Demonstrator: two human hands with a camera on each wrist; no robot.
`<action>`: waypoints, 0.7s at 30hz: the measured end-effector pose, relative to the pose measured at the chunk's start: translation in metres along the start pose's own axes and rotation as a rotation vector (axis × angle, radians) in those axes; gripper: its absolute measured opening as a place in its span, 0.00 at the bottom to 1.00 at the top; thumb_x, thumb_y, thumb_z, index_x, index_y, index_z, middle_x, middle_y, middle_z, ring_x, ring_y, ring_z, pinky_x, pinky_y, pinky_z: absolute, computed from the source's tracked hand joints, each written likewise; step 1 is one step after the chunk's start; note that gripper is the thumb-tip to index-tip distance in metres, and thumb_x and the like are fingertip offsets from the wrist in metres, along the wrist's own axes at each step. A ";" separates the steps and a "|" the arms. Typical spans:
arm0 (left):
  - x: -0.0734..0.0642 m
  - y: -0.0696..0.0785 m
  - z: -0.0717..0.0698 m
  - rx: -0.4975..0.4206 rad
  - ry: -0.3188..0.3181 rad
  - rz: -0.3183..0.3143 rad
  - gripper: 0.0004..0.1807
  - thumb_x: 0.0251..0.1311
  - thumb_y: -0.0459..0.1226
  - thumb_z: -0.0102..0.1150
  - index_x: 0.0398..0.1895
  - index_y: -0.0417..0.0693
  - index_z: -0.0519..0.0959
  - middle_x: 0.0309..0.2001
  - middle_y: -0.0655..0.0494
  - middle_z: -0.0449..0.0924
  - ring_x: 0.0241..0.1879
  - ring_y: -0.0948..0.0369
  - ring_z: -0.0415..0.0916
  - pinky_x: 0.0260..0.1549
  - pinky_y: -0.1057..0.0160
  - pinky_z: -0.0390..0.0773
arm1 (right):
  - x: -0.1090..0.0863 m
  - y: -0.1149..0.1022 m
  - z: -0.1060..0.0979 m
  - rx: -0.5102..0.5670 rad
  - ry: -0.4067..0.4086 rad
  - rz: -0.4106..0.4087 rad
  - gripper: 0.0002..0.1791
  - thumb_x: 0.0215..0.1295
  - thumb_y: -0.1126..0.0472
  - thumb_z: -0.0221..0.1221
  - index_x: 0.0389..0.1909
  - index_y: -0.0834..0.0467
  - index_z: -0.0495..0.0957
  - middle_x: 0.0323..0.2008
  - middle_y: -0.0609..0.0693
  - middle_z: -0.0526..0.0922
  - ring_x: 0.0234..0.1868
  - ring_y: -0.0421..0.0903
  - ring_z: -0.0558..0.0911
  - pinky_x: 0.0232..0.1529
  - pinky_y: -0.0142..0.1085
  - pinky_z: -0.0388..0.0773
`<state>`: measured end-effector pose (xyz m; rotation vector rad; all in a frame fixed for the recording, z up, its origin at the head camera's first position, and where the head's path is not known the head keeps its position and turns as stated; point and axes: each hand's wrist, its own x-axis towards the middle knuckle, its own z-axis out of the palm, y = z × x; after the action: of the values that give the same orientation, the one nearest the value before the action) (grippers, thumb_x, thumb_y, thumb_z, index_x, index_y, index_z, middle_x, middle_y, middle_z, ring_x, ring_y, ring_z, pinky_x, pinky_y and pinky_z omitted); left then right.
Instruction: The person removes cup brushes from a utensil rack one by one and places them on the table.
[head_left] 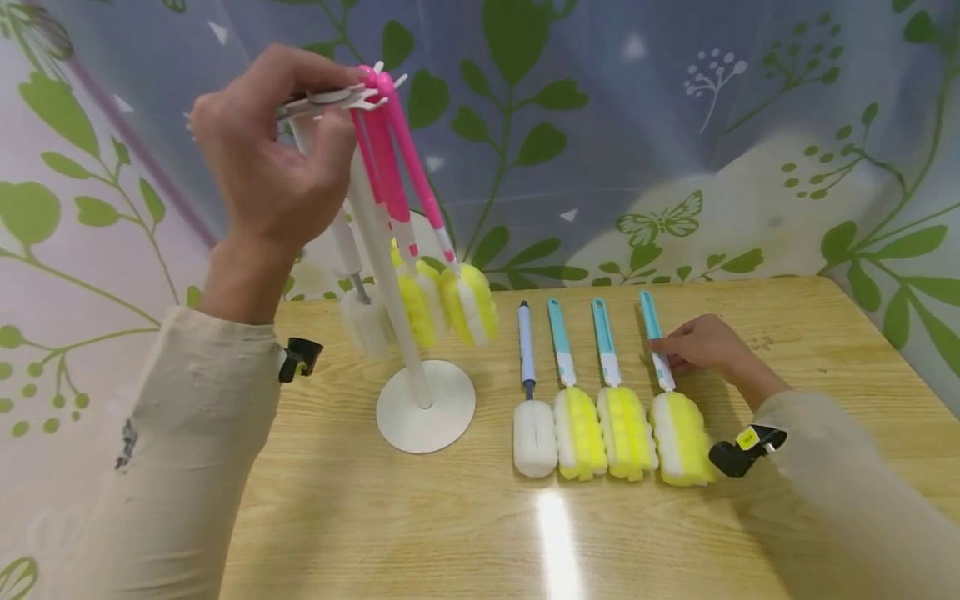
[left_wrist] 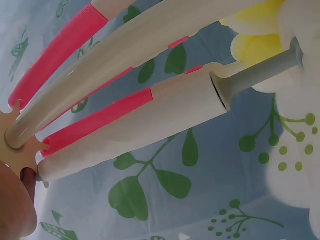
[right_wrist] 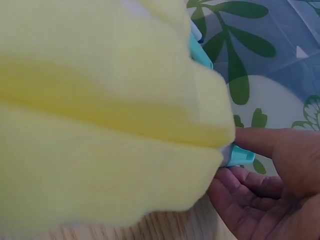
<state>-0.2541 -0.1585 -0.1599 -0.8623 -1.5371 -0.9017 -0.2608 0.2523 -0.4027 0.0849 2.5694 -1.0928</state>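
My left hand (head_left: 277, 158) pinches the hooked top of a white stand (head_left: 426, 425), thumb below and fingers above. From its hooks hang several sponge brushes: pink-handled ones (head_left: 390, 158) with yellow-and-white heads, and a white-handled brush (left_wrist: 135, 135) with a white head. At the right, my right hand (head_left: 708, 346) holds a teal-handled sponge brush (head_left: 681, 437) by its handle, thumb on one side and fingers on the other. Its yellow-and-white head fills much of the right wrist view, hiding part of the handle there.
Left of the held brush, two more teal-handled brushes (head_left: 626, 433) and a blue-handled brush (head_left: 535, 442) with a white head lie side by side on the wooden table (head_left: 420, 525). A leaf-patterned curtain (head_left: 652, 150) hangs behind the table.
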 end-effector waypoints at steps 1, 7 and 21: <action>0.000 0.000 0.000 -0.010 -0.005 0.002 0.17 0.44 0.38 0.46 0.23 0.34 0.81 0.27 0.54 0.85 0.26 0.57 0.83 0.30 0.73 0.71 | 0.001 0.000 0.001 -0.013 -0.001 0.002 0.32 0.63 0.49 0.59 0.51 0.76 0.74 0.32 0.54 0.84 0.33 0.49 0.85 0.40 0.44 0.79; 0.001 0.002 -0.001 -0.046 -0.043 -0.017 0.16 0.46 0.36 0.46 0.21 0.32 0.81 0.27 0.51 0.85 0.35 0.60 0.84 0.36 0.67 0.76 | 0.007 -0.001 0.004 -0.059 -0.002 0.018 0.29 0.62 0.48 0.60 0.46 0.74 0.78 0.28 0.51 0.84 0.29 0.46 0.84 0.38 0.43 0.79; 0.001 0.015 -0.005 0.177 -0.069 -0.045 0.16 0.49 0.38 0.49 0.24 0.39 0.86 0.35 0.48 0.85 0.42 0.51 0.73 0.54 0.62 0.58 | 0.006 -0.004 0.009 -0.038 -0.043 0.004 0.32 0.65 0.48 0.57 0.52 0.77 0.72 0.36 0.59 0.83 0.35 0.48 0.84 0.41 0.43 0.79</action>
<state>-0.2385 -0.1564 -0.1565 -0.7411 -1.6744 -0.7615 -0.2647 0.2429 -0.4074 0.0568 2.5490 -1.0325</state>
